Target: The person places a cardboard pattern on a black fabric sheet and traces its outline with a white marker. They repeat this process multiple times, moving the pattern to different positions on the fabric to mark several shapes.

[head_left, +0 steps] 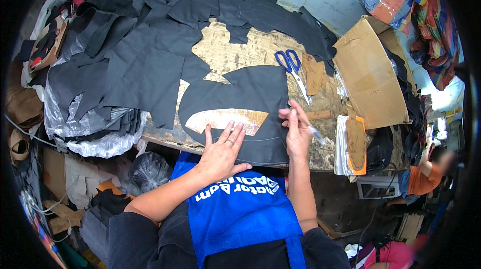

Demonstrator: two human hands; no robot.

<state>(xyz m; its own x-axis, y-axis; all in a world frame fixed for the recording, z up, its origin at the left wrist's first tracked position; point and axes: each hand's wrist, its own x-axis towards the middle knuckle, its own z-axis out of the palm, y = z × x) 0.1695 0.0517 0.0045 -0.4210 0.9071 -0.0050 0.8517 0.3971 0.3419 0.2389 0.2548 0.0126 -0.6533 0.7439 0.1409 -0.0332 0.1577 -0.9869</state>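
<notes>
A curved, tan-and-white pattern template [253, 118] lies on a piece of black fabric or leather [250, 88] at the table's front edge. My left hand [221, 155] rests flat on the template's lower edge, fingers spread, holding nothing. To the right, my right hand [297, 139] is closed around a slim pen [315, 133] over the right edge of the black piece. The pen's clear end points right, away from the template. A thin pale line runs across the black material below the template. Beyond my right hand lie blue-handled scissors [296, 72].
Black sheets [135, 63] pile across the table's left and back. Right of the scissors are a brown template [314, 76] and an open cardboard box [371, 76]. Another brown template [356, 144] lies on papers at the right edge. A person in orange [423, 181] is farther right.
</notes>
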